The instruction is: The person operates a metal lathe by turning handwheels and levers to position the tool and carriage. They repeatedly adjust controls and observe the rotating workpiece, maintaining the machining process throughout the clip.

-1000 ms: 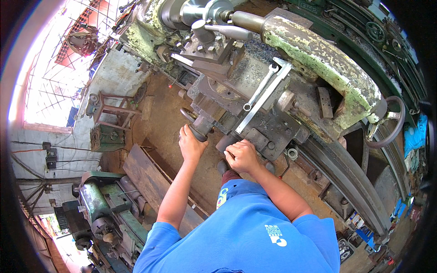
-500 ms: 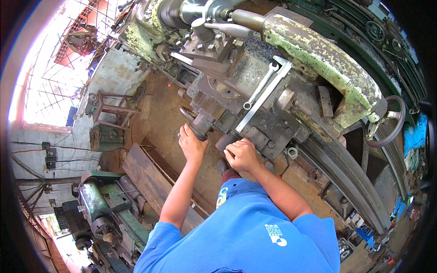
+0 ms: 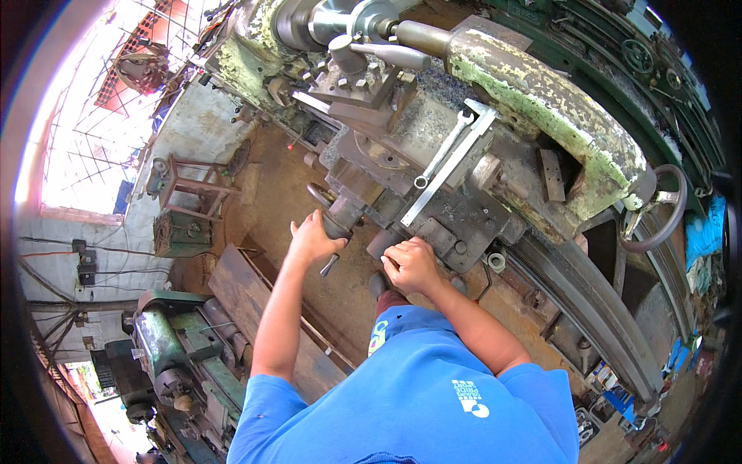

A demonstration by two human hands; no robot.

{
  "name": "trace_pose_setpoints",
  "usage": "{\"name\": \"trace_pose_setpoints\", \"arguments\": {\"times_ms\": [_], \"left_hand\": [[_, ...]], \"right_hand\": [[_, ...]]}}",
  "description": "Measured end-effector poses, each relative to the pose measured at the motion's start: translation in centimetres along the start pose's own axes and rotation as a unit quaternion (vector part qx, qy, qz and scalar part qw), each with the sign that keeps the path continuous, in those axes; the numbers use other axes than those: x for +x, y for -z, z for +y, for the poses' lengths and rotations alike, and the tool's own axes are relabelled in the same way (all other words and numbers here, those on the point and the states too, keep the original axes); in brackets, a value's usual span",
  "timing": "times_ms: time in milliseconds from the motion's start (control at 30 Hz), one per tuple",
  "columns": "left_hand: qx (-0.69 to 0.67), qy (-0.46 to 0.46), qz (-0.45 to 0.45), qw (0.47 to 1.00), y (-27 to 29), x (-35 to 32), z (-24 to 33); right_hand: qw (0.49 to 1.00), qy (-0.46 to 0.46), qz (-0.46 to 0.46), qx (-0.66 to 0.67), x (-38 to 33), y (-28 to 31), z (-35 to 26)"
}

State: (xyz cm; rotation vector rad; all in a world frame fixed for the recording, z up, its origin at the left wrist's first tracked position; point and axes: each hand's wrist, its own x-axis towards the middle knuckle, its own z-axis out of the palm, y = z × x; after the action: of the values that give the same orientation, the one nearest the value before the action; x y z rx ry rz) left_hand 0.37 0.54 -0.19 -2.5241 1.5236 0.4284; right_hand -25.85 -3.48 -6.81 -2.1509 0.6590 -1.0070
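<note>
At the front of a lathe, my left hand (image 3: 311,238) is curled over the rim of the cross-slide handwheel (image 3: 337,224). The wheel's small metal crank handle (image 3: 330,265) sticks out below my fingers. To the right, my right hand (image 3: 411,264) is closed at the carriage handwheel (image 3: 382,243), a dark round part partly covered by my fingers; the exact grip is hidden. Above my hands are the cross slide and the tool post (image 3: 359,85) with its clamping lever (image 3: 392,55). A caliper (image 3: 448,166) and a combination wrench (image 3: 442,151) lie side by side on the carriage.
The worn green tailstock (image 3: 549,100) with its handwheel (image 3: 657,207) stands at the right, the chuck (image 3: 294,25) at the top. Long bed rails (image 3: 603,309) curve down the right side. A green machine (image 3: 185,348) and a wooden board (image 3: 255,301) are at lower left.
My left hand has shifted slightly left around the cross-slide handwheel, and the crank handle now shows below it. My right hand has stayed almost in place.
</note>
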Motion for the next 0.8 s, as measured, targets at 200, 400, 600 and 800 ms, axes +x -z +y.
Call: {"name": "trace_pose_setpoints", "arguments": {"times_ms": [200,400,600,800], "left_hand": [[-0.107,-0.082,-0.165,0.977,2.4,4.4,-2.6],[-0.146,-0.057,-0.115,0.981,0.8,3.8,-2.5],[-0.125,-0.036,-0.092,0.987,0.7,3.3,-2.2],[-0.109,-0.038,-0.076,0.990,0.4,2.9,-2.1]], "right_hand": [[1.000,-0.005,-0.009,-0.010,0.1,0.2,-0.1],[1.000,-0.004,0.008,-0.002,0.0,-0.1,0.0],[1.000,0.000,0.003,0.001,0.0,-0.1,0.1],[1.000,0.003,0.001,0.004,-0.1,-0.1,0.1]]}}
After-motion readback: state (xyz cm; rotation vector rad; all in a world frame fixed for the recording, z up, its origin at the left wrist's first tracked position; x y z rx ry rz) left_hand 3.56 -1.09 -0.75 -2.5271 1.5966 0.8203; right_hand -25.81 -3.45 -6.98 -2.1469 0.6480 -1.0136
